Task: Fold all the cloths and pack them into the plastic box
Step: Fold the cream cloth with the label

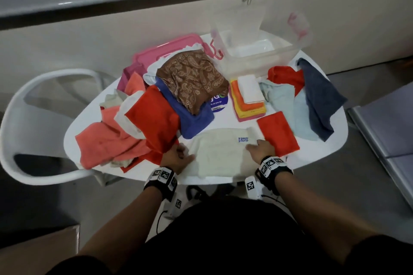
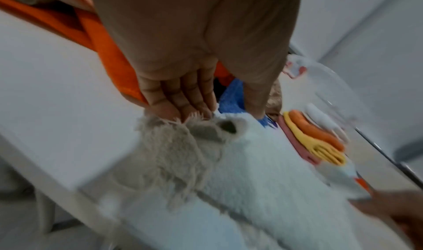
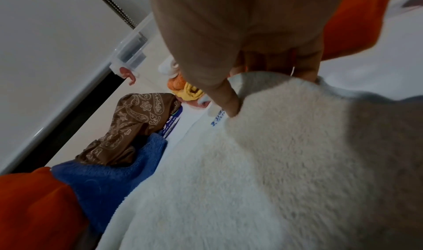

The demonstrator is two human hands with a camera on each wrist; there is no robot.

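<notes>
The cream towel [image 1: 220,154] lies flat at the near edge of the white desk [image 1: 324,149], and everything else is placed from it. At its left end the left hand [image 1: 176,158] has a grip on the frayed corner, fingers [image 2: 183,98] curled down and pinching the fringe. At its right end the right hand [image 1: 260,148] pinches a raised fold, thumb on top beside the blue lettering.

To fold it well, I would lift both ends together, keep the edges level, bring them across squarely and then smooth the crease flat.

Just right of the towel sits a folded red cloth [image 1: 278,133]. Left of it is the unfolded pile [image 1: 143,123]. Beyond the towel stands the folded stack [image 1: 249,96], and farther still the plastic box [image 1: 254,51], with no cloth inside that I can make out.
</notes>
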